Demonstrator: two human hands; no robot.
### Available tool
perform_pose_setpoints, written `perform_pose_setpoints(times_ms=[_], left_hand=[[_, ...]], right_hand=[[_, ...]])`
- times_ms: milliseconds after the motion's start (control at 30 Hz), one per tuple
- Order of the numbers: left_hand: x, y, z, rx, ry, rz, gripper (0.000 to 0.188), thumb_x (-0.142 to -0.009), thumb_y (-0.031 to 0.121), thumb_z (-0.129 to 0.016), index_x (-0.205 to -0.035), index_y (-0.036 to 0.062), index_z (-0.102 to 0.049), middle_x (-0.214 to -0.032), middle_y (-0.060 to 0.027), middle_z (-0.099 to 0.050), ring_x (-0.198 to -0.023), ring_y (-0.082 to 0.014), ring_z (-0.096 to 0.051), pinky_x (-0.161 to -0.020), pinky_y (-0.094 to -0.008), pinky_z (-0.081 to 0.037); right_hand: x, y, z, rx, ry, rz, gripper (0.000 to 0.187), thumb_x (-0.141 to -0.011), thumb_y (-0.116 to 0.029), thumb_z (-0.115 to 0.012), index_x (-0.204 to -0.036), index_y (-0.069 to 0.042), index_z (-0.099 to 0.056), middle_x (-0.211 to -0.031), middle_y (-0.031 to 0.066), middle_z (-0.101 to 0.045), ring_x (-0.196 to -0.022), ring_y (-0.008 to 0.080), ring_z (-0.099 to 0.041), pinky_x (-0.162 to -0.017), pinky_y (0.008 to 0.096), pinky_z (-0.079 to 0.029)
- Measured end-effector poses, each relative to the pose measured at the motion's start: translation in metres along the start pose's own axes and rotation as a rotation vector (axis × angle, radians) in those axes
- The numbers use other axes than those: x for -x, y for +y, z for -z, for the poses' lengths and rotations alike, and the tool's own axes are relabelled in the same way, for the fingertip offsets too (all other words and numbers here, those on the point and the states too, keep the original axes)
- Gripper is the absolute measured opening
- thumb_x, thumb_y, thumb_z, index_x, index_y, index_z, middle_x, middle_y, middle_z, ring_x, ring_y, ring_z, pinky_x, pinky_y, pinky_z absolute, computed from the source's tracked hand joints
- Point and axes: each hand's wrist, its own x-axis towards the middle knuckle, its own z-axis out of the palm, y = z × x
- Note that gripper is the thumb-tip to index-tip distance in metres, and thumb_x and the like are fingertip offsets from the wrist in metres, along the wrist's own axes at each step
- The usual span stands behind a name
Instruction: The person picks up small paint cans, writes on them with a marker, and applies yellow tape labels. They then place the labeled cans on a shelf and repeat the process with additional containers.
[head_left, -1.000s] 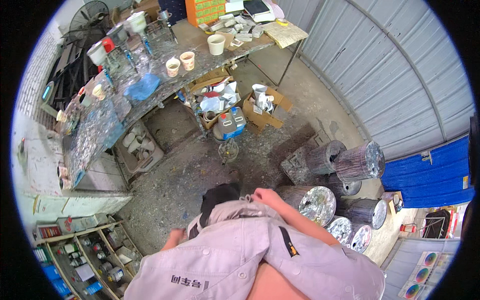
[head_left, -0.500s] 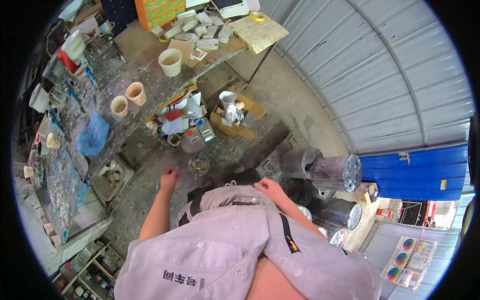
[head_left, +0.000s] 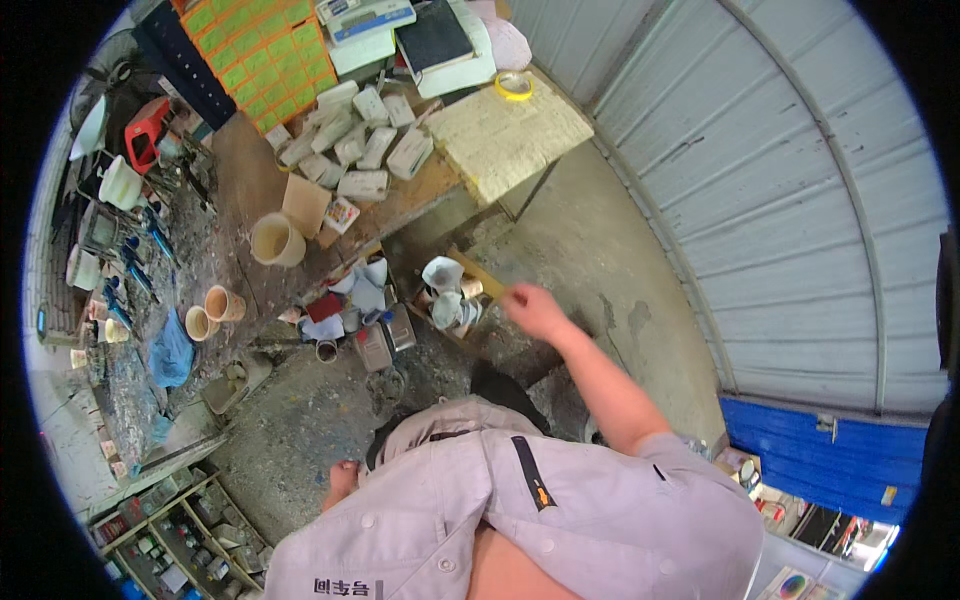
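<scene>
My right hand is stretched forward over the floor with its fingers loosely curled in, and nothing shows in them. Nearest to it is a cardboard box holding white cups and containers, apart from the hand. Low beside my body hangs my left hand, its fingers curled and partly turned from view; I see nothing in it. Ahead and to the left stands a stained workbench. It carries a white plastic tub, two paper cups and a crumpled blue plastic bag.
Small white boxes lie heaped on the bench near a yellow tape roll, a black notebook and a scale. Metal cans stand on the floor. A corrugated wall and blue panel bound the right.
The view has moved toward the bench and the cardboard boxes. My right hand has swung forward from beside my body, while my left has dropped back. The drums at right are now mostly hidden.
</scene>
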Motion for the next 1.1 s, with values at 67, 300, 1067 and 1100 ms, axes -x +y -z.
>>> perform_pose_setpoints(times_ms=[67, 300, 1067, 1100], left_hand=[[0.027, 0.051, -0.01, 0.116, -0.003, 0.037, 0.027, -0.096, 0.026, -0.072, -0.094, 0.0001, -0.076, -0.079, -0.011, -0.078, -0.074, -0.0179, -0.076, -0.069, -0.0355, -0.06], [0.09, 0.14, -0.062, 0.35, 0.216, -0.07, 0.022, -0.101, 0.021, -0.075, -0.1, 0.0001, -0.071, -0.083, -0.0087, -0.076, -0.075, -0.0164, -0.074, -0.07, -0.0326, -0.059], [0.02, 0.56, 0.006, 0.884, 0.046, -0.727, 0.049, -0.095, 0.01, -0.085, -0.139, 0.0016, -0.068, -0.105, -0.0031, -0.07, -0.094, -0.0098, -0.068, -0.078, -0.025, -0.056], [0.017, 0.567, 0.009, 0.954, 0.015, -0.729, 0.045, -0.095, 0.009, -0.085, -0.136, 0.0003, -0.07, -0.105, -0.0031, -0.072, -0.094, -0.0097, -0.069, -0.078, -0.0243, -0.056]], right_hand=[[-0.07, -0.01, 0.047, -0.05, 0.141, 0.153, 0.026, -0.1, -0.027, -0.069, -0.108, -0.003, -0.076, -0.099, 0.0211, -0.077, -0.089, 0.03, -0.075, -0.079, 0.0428, -0.057], [-0.319, -0.069, 0.18, 0.099, 0.568, 0.465, 0.025, -0.098, -0.02, -0.068, -0.116, -0.005, -0.077, -0.104, 0.0204, -0.076, -0.098, 0.0387, -0.075, -0.085, 0.0464, -0.059], [-0.105, -0.211, 0.09, 0.132, -0.264, 0.798, 0.02, -0.093, -0.017, -0.075, -0.105, -0.002, -0.072, -0.092, 0.0161, -0.075, -0.086, 0.0347, -0.071, -0.077, 0.0432, -0.055], [-0.093, -0.216, 0.081, 0.138, -0.22, 0.836, 0.018, -0.093, -0.016, -0.075, -0.104, -0.002, -0.072, -0.092, 0.0157, -0.075, -0.085, 0.0347, -0.071, -0.077, 0.0428, -0.055]])
